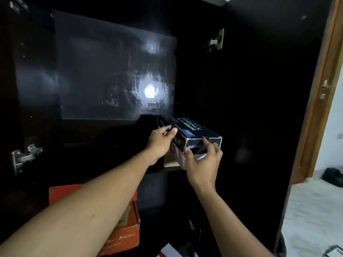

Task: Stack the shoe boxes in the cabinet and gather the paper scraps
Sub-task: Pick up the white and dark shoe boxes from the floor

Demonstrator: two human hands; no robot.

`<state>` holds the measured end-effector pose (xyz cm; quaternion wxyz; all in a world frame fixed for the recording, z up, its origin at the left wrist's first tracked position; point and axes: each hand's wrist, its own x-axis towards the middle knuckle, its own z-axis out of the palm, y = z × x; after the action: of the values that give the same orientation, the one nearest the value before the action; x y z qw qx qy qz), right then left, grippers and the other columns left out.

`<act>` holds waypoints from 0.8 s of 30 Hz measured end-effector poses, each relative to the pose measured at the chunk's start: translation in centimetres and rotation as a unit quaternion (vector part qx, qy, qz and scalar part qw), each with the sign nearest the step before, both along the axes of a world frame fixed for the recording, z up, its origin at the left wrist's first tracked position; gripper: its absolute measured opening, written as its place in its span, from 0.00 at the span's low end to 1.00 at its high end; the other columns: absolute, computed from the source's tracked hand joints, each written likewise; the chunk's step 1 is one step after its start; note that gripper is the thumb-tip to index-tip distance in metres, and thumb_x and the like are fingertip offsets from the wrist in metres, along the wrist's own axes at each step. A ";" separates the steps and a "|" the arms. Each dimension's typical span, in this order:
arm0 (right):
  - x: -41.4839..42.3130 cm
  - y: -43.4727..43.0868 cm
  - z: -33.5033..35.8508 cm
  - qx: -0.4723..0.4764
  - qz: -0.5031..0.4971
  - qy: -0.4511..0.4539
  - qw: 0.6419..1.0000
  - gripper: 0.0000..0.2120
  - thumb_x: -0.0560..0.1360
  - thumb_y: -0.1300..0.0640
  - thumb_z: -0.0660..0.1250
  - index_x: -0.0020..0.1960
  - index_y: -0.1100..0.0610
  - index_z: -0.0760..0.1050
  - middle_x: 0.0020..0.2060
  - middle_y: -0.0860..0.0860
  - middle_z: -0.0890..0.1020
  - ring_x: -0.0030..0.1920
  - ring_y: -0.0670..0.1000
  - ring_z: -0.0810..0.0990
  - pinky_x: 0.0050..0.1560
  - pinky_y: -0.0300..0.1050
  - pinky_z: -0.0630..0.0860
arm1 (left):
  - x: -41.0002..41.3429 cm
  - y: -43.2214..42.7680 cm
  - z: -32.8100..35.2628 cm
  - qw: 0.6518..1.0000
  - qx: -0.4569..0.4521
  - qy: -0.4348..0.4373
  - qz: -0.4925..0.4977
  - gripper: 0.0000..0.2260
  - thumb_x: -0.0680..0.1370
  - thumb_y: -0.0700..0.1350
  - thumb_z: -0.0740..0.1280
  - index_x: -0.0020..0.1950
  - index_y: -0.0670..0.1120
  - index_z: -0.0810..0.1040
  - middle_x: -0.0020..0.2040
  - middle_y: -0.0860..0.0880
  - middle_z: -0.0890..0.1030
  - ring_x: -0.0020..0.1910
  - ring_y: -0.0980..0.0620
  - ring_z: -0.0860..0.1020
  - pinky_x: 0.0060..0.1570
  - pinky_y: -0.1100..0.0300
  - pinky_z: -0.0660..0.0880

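A black shoe box (193,131) with blue lettering lies on a dark cabinet shelf (104,125), tilted, at the shelf's right side. My left hand (159,140) grips its left long side, thumb on the lid. My right hand (204,162) holds the near end, fingers over the edge. Under the box a pale cardboard piece (169,163) shows. Lower down at the left, an orange shoe box (128,232) stands open, partly hidden by my left forearm.
The cabinet's glossy back panel (115,71) reflects a light. Metal hinges sit at the left (24,156) and upper right (216,40). The open black cabinet door (259,108) stands at the right, with a wooden door frame (319,93) and pale floor (311,216) beyond. A white and red item (170,251) lies at the bottom.
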<state>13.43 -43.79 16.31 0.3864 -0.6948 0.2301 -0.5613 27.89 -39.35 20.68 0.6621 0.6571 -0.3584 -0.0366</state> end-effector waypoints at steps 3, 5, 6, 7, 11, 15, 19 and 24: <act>1.4 -2.8 -0.4 -0.043 0.027 0.038 0.998 0.27 0.76 0.59 0.72 0.73 0.56 0.69 0.71 0.51 0.66 0.71 0.48 0.68 0.71 0.39 0.65 | 1.4 -1.9 -1.2 1.000 0.008 0.004 -0.021 0.22 0.74 0.60 0.72 0.61 0.48 0.81 0.54 0.52 0.84 0.54 0.52 0.82 0.59 0.53 0.77; 2.1 -4.6 -0.5 -0.074 0.039 0.073 0.994 0.24 0.76 0.61 0.69 0.71 0.56 0.70 0.70 0.49 0.66 0.68 0.44 0.69 0.70 0.43 0.69 | 2.4 -2.8 -1.8 0.998 0.051 -0.040 -0.023 0.30 0.69 0.61 0.76 0.67 0.50 0.78 0.56 0.53 0.84 0.54 0.56 0.82 0.58 0.59 0.78; 2.6 -5.5 -0.5 -0.089 0.043 0.095 0.991 0.23 0.77 0.62 0.69 0.71 0.57 0.70 0.71 0.48 0.66 0.67 0.43 0.69 0.68 0.40 0.69 | 2.8 -3.3 -2.0 0.994 0.075 -0.072 -0.015 0.33 0.68 0.58 0.78 0.70 0.50 0.75 0.56 0.54 0.84 0.53 0.57 0.82 0.55 0.62 0.77; 3.1 -6.3 -0.4 -0.107 0.044 0.117 0.986 0.24 0.77 0.62 0.68 0.71 0.57 0.70 0.71 0.48 0.66 0.65 0.43 0.69 0.65 0.36 0.67 | 3.2 -3.9 -2.2 0.991 0.091 -0.100 -0.001 0.34 0.69 0.53 0.79 0.73 0.50 0.73 0.56 0.53 0.84 0.51 0.57 0.82 0.52 0.65 0.75; 5.4 -9.2 0.0 -0.146 0.065 0.206 0.965 0.25 0.78 0.64 0.64 0.75 0.57 0.66 0.70 0.50 0.69 0.62 0.41 0.69 0.57 0.28 0.60 | 5.4 -6.1 -2.2 0.981 0.120 -0.131 0.079 0.31 0.73 0.48 0.77 0.75 0.47 0.70 0.58 0.48 0.83 0.55 0.51 0.81 0.53 0.65 0.73; 7.7 -10.7 0.1 -0.161 0.075 0.268 0.947 0.27 0.77 0.62 0.63 0.76 0.56 0.64 0.72 0.51 0.68 0.69 0.53 0.71 0.66 0.41 0.66 | 7.7 -7.7 -2.0 0.972 0.155 -0.128 0.126 0.29 0.74 0.52 0.74 0.74 0.53 0.71 0.58 0.49 0.83 0.61 0.46 0.79 0.66 0.49 0.72; 9.3 -11.8 0.4 -0.154 0.098 0.293 0.939 0.28 0.77 0.63 0.63 0.76 0.57 0.62 0.74 0.52 0.66 0.72 0.53 0.68 0.70 0.40 0.62 | 9.4 -9.0 -1.7 0.967 0.179 -0.127 0.131 0.31 0.76 0.50 0.73 0.78 0.51 0.66 0.64 0.46 0.80 0.66 0.44 0.76 0.68 0.47 0.70; 8.4 -11.9 0.4 -0.157 0.126 0.317 0.927 0.29 0.79 0.66 0.61 0.78 0.61 0.59 0.77 0.56 0.62 0.78 0.54 0.60 0.69 0.31 0.53 | 9.5 -9.2 -1.7 0.950 0.233 -0.142 0.154 0.35 0.75 0.56 0.70 0.80 0.54 0.59 0.69 0.46 0.77 0.68 0.41 0.73 0.70 0.40 0.65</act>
<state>21.87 -55.73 16.75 0.2470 -0.9113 0.1604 -0.2879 37.36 -48.52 18.96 0.4308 0.8385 -0.3247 0.0768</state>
